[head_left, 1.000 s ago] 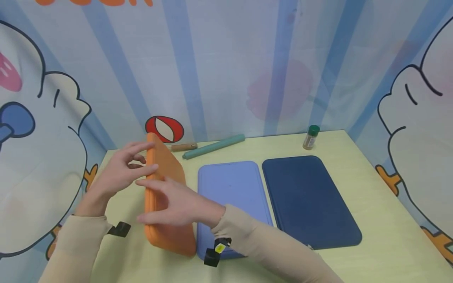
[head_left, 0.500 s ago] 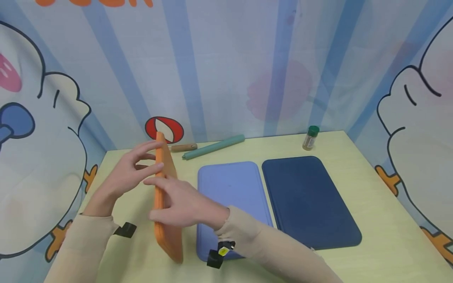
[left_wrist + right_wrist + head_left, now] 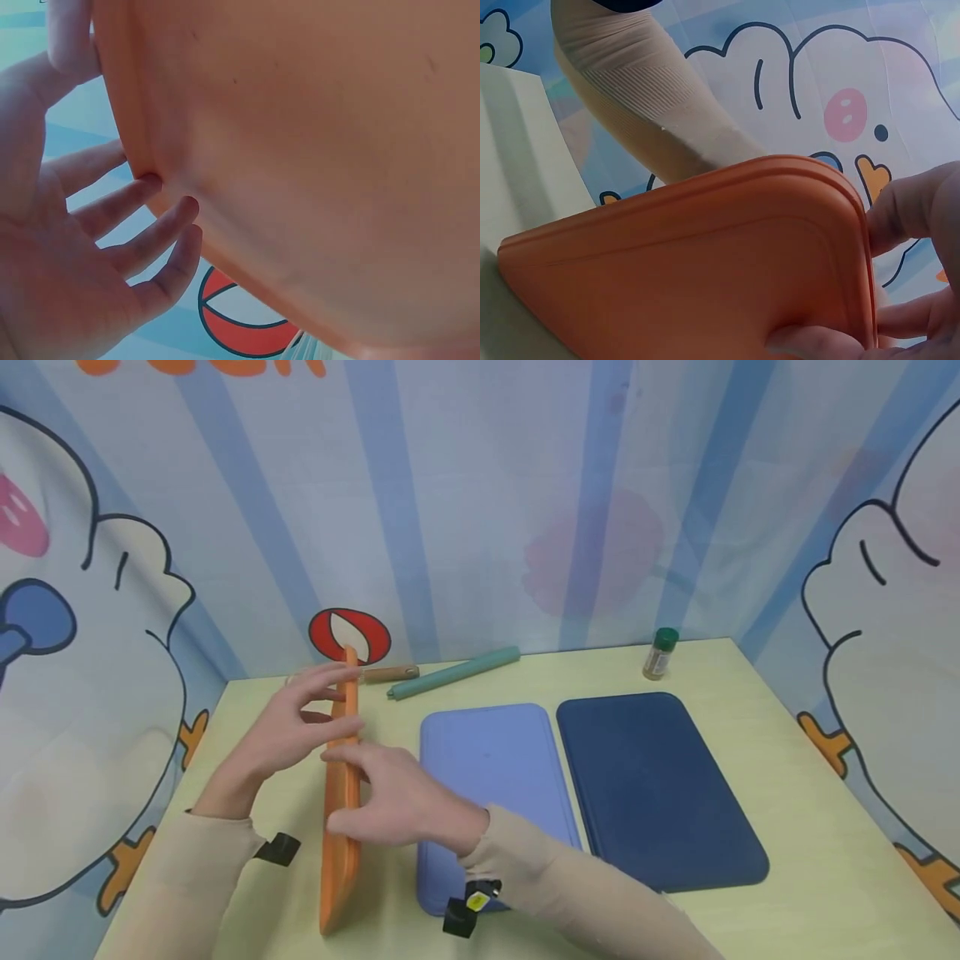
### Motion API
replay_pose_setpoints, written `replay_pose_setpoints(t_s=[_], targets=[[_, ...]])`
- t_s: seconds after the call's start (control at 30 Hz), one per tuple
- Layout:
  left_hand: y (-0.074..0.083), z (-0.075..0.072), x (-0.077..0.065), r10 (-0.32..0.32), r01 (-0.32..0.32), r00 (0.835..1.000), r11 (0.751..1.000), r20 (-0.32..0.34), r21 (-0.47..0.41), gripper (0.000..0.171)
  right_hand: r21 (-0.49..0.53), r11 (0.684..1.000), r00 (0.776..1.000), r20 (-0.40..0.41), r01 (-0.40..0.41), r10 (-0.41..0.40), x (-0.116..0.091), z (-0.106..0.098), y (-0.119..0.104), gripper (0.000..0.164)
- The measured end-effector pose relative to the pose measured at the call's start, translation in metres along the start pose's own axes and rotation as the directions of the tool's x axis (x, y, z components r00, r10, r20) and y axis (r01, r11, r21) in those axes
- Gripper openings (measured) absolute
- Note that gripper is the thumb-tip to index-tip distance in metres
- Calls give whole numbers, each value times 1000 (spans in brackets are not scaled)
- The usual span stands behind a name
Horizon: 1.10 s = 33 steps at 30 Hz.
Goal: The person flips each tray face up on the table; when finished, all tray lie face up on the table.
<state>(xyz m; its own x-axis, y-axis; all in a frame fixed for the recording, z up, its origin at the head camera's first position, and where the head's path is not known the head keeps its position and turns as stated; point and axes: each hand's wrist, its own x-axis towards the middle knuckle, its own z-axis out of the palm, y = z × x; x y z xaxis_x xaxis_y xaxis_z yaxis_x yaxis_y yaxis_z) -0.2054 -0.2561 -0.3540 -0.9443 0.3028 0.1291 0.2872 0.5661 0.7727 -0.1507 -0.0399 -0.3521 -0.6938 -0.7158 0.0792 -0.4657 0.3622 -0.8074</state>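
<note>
An orange board point(image 3: 336, 868) with rounded corners and a raised rim stands on edge at the left of the table, almost edge-on in the head view. My left hand point(image 3: 283, 731) holds its upper edge towards the far end. In the left wrist view, several fingertips touch the rim of the orange board point(image 3: 315, 150). Nearer, my right hand point(image 3: 393, 797) grips the same edge. The right wrist view shows a thumb point(image 3: 817, 341) on one face of the orange board point(image 3: 667, 285), with fingers round its rim.
A light blue board point(image 3: 487, 760) and a navy board point(image 3: 652, 793) lie flat to the right. Behind are a wooden handle point(image 3: 393, 674), a green rod point(image 3: 457, 672) and a green-capped jar point(image 3: 660, 656). A printed curtain point(image 3: 480, 502) hangs behind the pale table point(image 3: 787, 793).
The orange board has turned in both hands: its right face has swung out of sight and some of its left face now shows. Both hands have shifted slightly right.
</note>
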Motion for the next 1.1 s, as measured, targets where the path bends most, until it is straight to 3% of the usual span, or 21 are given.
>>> replay_pose_setpoints(t_s=[0.27, 0.47, 0.63, 1.1], targets=[[4, 5, 1, 10, -10, 1000, 1000, 15, -3, 66, 59, 998, 999, -31, -4, 6, -4, 4, 7, 66], [3, 10, 4, 33, -33, 999, 999, 18, -24, 67, 169, 986, 999, -49, -9, 18, -7, 4, 13, 71], [3, 12, 4, 33, -32, 999, 998, 33, -48, 67, 293, 956, 998, -54, -26, 44, -11, 2, 17, 75], [-8, 17, -3, 10, -3, 999, 988, 45, -153, 64, 481, 876, 994, -67, -45, 88, -17, 2, 30, 80]])
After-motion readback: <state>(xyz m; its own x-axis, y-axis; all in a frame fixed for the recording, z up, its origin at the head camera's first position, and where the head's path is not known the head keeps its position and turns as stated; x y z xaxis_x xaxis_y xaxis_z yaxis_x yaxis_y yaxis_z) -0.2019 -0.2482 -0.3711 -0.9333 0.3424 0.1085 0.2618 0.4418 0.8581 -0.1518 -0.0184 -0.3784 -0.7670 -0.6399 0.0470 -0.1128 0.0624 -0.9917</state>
